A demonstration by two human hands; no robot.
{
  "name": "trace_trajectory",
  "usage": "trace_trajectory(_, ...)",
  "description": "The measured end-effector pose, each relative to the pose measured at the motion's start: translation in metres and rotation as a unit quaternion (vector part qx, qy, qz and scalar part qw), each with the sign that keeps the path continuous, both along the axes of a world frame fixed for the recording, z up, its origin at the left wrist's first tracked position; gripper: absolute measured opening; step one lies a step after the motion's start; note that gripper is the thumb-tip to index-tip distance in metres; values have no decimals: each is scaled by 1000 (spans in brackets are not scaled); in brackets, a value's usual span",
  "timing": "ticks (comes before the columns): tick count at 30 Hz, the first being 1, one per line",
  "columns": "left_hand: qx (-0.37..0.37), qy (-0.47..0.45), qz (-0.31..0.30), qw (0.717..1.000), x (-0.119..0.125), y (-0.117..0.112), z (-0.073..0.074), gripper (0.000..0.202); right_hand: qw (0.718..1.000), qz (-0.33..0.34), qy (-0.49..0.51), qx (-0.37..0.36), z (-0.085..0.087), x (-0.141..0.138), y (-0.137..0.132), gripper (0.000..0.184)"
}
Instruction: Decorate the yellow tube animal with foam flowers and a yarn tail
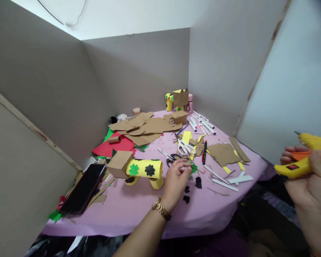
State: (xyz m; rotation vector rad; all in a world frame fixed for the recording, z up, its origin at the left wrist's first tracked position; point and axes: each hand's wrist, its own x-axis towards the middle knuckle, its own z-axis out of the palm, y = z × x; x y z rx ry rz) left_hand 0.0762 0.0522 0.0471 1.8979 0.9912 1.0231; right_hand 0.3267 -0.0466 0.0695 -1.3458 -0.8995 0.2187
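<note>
My left hand (177,177), with a gold watch at its wrist, pinches a green paper flower (194,168) over the middle of the table. At the far right my right hand (301,180) is wrapped round a yellow glue gun (296,170) with an orange trigger, its nozzle pointing up and left. Left of my left hand stands a cardboard-and-paper animal figure (142,168): a brown box head on a yellow tube body with green and black flower shapes. Black paper scraps (198,182) lie just right of my left hand.
White-handled scissors (186,147) and black-handled scissors (171,159) lie beyond my left hand. Markers (204,123), cardboard sheets (155,126), and red paper (113,144) cover the back. A tablet (84,189) rests at left. Grey partitions (147,67) enclose the table.
</note>
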Motion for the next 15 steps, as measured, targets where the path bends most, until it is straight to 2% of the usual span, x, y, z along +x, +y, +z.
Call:
trace_trajectory(2,22,-24,18,999,-4,-1,17,19,994,-34,92,40,4,-3,-4,37)
trace_trajectory(4,102,-28,25,994,-7,-5,34,15,981,-52,174,73,8,-13,-4,32)
trace_trajectory(6,143,-5,-7,990,-8,-7,45,13,972,-46,213,85,9,-27,-3,30)
trace_trajectory(7,132,-7,-21,991,-8,-7,48,11,971,-32,222,83,9,-35,-2,29)
trace_trajectory(8,92,-23,-35,995,-8,-6,50,10,971,-7,227,75,8,-43,-2,27)
trace_trajectory(10,-54,-98,-64,992,-7,-3,50,9,972,52,224,52,4,-59,-4,23)
trace_trajectory(11,-136,-149,-76,977,-7,-1,49,10,971,76,222,42,3,-66,-4,20)
trace_trajectory(13,-268,-240,-95,928,-7,0,52,11,966,116,230,17,1,-81,-4,17)
trace_trajectory(15,-342,-293,-115,885,-7,-2,59,14,956,150,250,-8,1,-95,-2,18)
